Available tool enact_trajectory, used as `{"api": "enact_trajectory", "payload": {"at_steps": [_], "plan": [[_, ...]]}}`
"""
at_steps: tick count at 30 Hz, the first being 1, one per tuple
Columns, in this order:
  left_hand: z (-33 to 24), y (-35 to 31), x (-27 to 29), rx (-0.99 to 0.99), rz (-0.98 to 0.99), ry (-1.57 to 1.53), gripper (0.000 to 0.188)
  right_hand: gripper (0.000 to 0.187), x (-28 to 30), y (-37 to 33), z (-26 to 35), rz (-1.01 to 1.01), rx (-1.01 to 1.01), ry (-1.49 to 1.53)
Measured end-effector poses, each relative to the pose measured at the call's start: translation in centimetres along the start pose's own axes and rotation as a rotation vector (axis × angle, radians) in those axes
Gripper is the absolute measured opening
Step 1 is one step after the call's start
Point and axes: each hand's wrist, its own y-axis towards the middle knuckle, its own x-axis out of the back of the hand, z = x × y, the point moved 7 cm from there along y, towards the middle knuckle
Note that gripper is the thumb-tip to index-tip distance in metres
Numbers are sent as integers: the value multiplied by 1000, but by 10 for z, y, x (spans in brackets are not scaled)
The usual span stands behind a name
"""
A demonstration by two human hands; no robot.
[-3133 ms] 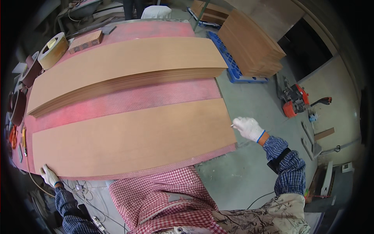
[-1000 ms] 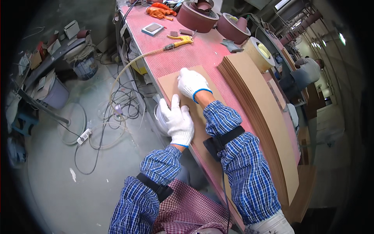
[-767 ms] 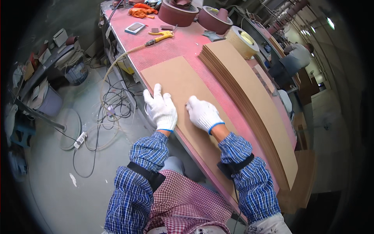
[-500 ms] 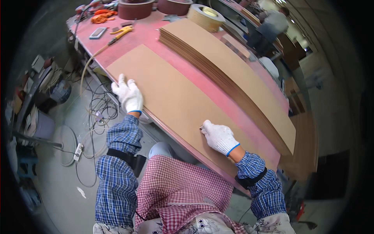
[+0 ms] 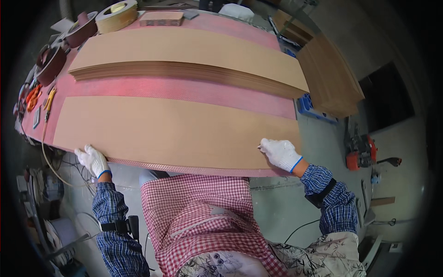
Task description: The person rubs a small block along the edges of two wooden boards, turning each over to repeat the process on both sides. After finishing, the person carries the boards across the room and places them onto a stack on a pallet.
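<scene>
A long tan board [image 5: 175, 131] lies flat along the near side of the pink-covered table [image 5: 184, 87]. At its near left edge, my left hand [image 5: 93, 160] in a white knitted glove rests with the fingers apart, touching the board's rim. My right hand [image 5: 280, 153], gloved the same way, is closed over the board's right part. From its fingertips pokes a small dark tip, too little to name. Behind the board sits a stack of similar tan boards [image 5: 194, 48], their layered edges facing me.
A tape roll [image 5: 115, 18], dark red belt rolls [image 5: 50, 67] and a yellow-handled air gun [image 5: 50, 98] with its hose stand at the left. A wooden block [image 5: 160, 18] lies behind the stack. Past the right end is a brown stack [image 5: 330, 76] on a blue pallet [image 5: 316, 111].
My view has swung to the right, so the table now runs nearly straight across. Against the board, my right hand has moved toward its right end; my left hand is nearer its left corner.
</scene>
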Motion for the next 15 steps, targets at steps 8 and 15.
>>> {"api": "enact_trajectory", "payload": {"at_steps": [8, 15], "plan": [[34, 38, -13, 47, -127, -158, 50, 10, -42, -32, -95, -36, -131, -46], [52, 51, -18, 41, -151, -116, 51, 13, -66, -65, -148, -7, -187, -211]]}}
